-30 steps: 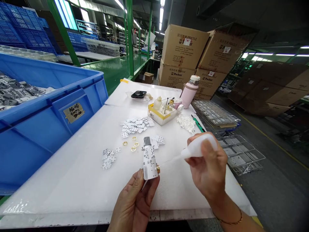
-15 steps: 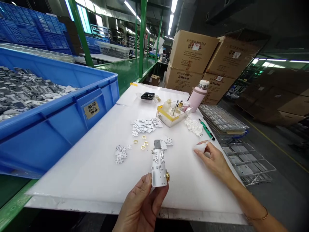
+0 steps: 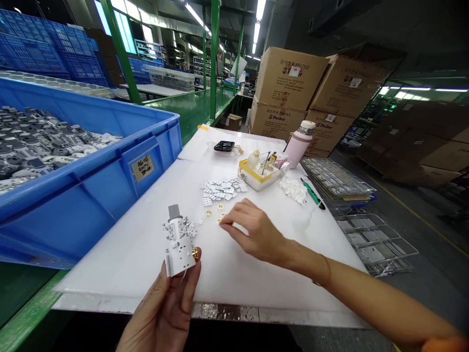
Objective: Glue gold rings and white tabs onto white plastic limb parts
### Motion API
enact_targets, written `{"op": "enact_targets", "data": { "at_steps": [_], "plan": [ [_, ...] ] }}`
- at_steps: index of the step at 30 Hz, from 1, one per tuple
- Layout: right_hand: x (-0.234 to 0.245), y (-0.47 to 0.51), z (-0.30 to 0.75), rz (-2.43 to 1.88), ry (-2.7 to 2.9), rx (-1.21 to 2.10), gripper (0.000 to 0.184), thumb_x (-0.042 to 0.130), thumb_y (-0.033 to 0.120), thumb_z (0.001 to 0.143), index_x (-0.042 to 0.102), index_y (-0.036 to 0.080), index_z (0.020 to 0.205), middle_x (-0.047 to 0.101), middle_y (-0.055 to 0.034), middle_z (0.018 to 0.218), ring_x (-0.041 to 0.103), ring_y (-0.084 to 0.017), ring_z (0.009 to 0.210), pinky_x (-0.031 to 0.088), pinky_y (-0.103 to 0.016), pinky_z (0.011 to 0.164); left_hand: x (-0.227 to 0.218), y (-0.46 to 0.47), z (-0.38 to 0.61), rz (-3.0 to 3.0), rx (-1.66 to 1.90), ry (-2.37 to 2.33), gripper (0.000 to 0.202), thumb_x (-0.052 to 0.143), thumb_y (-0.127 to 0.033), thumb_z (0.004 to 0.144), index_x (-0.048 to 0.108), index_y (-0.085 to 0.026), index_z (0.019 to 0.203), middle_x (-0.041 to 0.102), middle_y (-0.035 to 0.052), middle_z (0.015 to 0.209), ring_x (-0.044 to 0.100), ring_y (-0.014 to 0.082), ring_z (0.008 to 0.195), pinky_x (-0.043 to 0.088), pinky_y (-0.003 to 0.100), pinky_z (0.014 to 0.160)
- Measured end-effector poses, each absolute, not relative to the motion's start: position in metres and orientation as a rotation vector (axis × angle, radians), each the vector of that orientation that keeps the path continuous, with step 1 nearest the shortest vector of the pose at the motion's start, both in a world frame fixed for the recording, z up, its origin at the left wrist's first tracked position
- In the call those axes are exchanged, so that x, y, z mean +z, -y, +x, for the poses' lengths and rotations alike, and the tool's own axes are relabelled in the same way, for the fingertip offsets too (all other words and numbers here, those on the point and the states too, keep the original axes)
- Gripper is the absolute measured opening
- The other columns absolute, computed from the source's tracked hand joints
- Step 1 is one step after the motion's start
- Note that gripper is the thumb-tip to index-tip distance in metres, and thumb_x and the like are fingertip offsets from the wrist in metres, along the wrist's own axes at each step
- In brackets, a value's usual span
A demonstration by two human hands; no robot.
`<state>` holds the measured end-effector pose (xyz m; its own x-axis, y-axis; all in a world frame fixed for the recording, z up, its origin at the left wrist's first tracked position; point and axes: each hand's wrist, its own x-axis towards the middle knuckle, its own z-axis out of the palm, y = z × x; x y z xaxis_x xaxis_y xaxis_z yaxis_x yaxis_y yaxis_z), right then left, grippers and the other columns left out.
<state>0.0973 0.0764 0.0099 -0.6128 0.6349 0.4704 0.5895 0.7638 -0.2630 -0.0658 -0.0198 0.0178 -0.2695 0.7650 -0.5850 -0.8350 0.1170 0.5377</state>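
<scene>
My left hand (image 3: pixel 164 305) grips a white cylindrical model part (image 3: pixel 179 252) by its lower end, holding it upright and slightly tilted above the white table. The part has a grey block on top, lattice pieces on its side and a gold fitting (image 3: pixel 196 253) at its lower right. My right hand (image 3: pixel 254 230) is closed in a pinch, its fingertips on a small gold ring (image 3: pixel 219 221). Several such rings lie there, among them a loose gold ring (image 3: pixel 208 213). Behind them is a pile of small white perforated plates (image 3: pixel 222 188). Another small pile is partly hidden by the model part.
At left stands a blue crate (image 3: pixel 146 142) full of grey and white parts. A yellow-edged tray (image 3: pixel 256 183) with bottles, a pink flask (image 3: pixel 298 146), crumpled white tissue (image 3: pixel 293 189) and a green knife (image 3: pixel 313 194) occupy the table's far right. Cartons (image 3: pixel 289 88) are stacked beyond.
My right hand has let go of a small white thing at the right and moved left to the gold rings. My left hand has carried the model part to the left.
</scene>
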Motion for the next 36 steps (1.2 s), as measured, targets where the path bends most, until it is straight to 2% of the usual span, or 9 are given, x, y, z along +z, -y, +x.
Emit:
{"op": "enact_targets", "data": {
  "at_steps": [3, 6, 10, 16, 21, 25, 33, 36],
  "plan": [
    [-0.001, -0.099, 0.06, -0.985, 2.546, 0.068, 0.018, 0.055, 0.022, 0.093, 0.066, 0.011, 0.084, 0.065, -0.01, 0.084, 0.053, -0.021, 0.084, 0.047, -0.033, 0.077, 0.018, 0.024, -0.068, -0.112, 1.577, -1.027, 0.036, 0.037, -0.009, 0.097, 0.064, -0.013, 0.121, 0.076, 0.0143, 0.103, 0.073, 0.0239, 0.089, 0.061, 0.034, 0.072],
    [-0.008, -0.107, 0.037, -1.086, 2.629, 0.031, 0.019, 0.058, 0.024, 0.092, 0.066, 0.008, 0.087, 0.065, -0.0142, 0.088, 0.053, -0.025, 0.09, 0.047, -0.035, 0.077, 0.018, 0.029, -0.073, -0.137, 1.595, -1.017, 0.034, 0.038, -0.006, 0.096, 0.067, -0.009, 0.114, 0.076, 0.0166, 0.1, 0.073, 0.0267, 0.089, 0.061, 0.038, 0.072],
    [-0.009, -0.107, 0.03, -1.209, 2.682, 0.016, 0.017, 0.056, 0.022, 0.092, 0.066, 0.008, 0.093, 0.065, -0.0144, 0.093, 0.054, -0.026, 0.093, 0.048, -0.034, 0.074, 0.017, 0.031, -0.08, -0.153, 1.614, -1.013, 0.031, 0.041, -0.004, 0.094, 0.069, -0.005, 0.107, 0.074, 0.0202, 0.104, 0.072, 0.0281, 0.09, 0.061, 0.039, 0.073],
    [-0.002, -0.105, 0.028, -1.328, 2.723, -0.001, 0.023, 0.054, 0.025, 0.093, 0.064, 0.006, 0.1, 0.064, -0.0159, 0.098, 0.055, -0.028, 0.099, 0.051, -0.035, 0.076, 0.018, 0.026, -0.074, -0.149, 1.599, -0.952, 0.033, 0.043, -0.003, 0.093, 0.064, -0.006, 0.117, 0.073, 0.0211, 0.107, 0.072, 0.0269, 0.091, 0.061, 0.038, 0.074],
    [0.006, -0.104, 0.022, -1.324, 2.807, -0.001, 0.018, 0.053, 0.015, 0.09, 0.063, 0.005, 0.102, 0.063, -0.0171, 0.1, 0.055, -0.028, 0.1, 0.051, -0.034, 0.075, 0.018, 0.024, -0.07, -0.11, 1.6, -0.952, 0.035, 0.041, -0.002, 0.093, 0.063, -0.007, 0.121, 0.074, 0.0196, 0.104, 0.073, 0.0257, 0.091, 0.061, 0.036, 0.075],
    [0.008, -0.104, 0.022, -1.27, 2.889, -0.018, 0.015, 0.053, 0.006, 0.086, 0.063, 0.005, 0.097, 0.062, -0.0175, 0.096, 0.056, -0.029, 0.098, 0.05, -0.034, 0.069, 0.017, 0.025, -0.073, -0.064, 1.617, -0.958, 0.037, 0.043, -0.002, 0.093, 0.064, -0.012, 0.121, 0.074, 0.0156, 0.107, 0.071, 0.0259, 0.097, 0.06, 0.037, 0.078],
    [0.005, -0.117, 0.044, -0.908, 3.051, -0.135, 0.027, 0.048, -0.009, 0.076, 0.059, 0.009, 0.093, 0.058, -0.0113, 0.093, 0.054, -0.023, 0.09, 0.045, -0.03, 0.064, 0.015, 0.025, -0.074, -0.101, 1.608, -0.971, 0.034, 0.044, -0.003, 0.093, 0.063, -0.008, 0.121, 0.073, 0.0193, 0.109, 0.07, 0.0282, 0.098, 0.061, 0.038, 0.078],
    [0.008, -0.126, 0.05, -0.719, 3.111, -0.202, 0.026, 0.044, -0.008, 0.082, 0.059, 0.01, 0.094, 0.058, -0.0107, 0.093, 0.052, -0.022, 0.087, 0.043, -0.03, 0.065, 0.016, 0.023, -0.073, -0.098, 1.615, -0.965, 0.034, 0.044, -0.002, 0.092, 0.062, -0.006, 0.121, 0.073, 0.021, 0.109, 0.07, 0.0288, 0.098, 0.061, 0.038, 0.078]
  ]
}}
